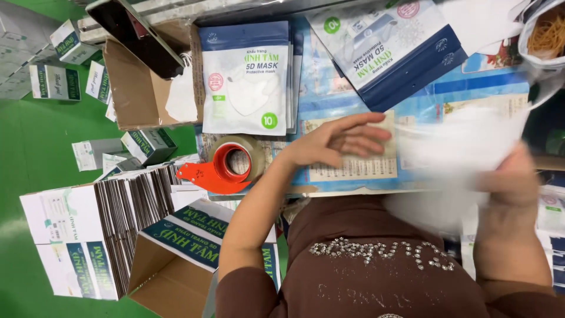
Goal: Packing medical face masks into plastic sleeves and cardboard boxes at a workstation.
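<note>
My left hand [338, 141] lies flat over a printed paper sheet [365, 168] on the table, fingers apart and holding nothing. My right hand [513, 176] grips a blurred white bundle [465, 144], which looks like soft white face masks; the blur hides its details. A stack of white-and-blue mask pouches [247, 79] lies just beyond my left hand. A second pile of such pouches [388, 47] rests at an angle further right.
A tape dispenser with an orange handle [226, 168] sits at the table edge by my left wrist. An open cardboard box [141, 88] stands left of the pouches. Flat and folded cartons [112, 235] crowd the green floor. A bag of rubber bands [547, 32] is top right.
</note>
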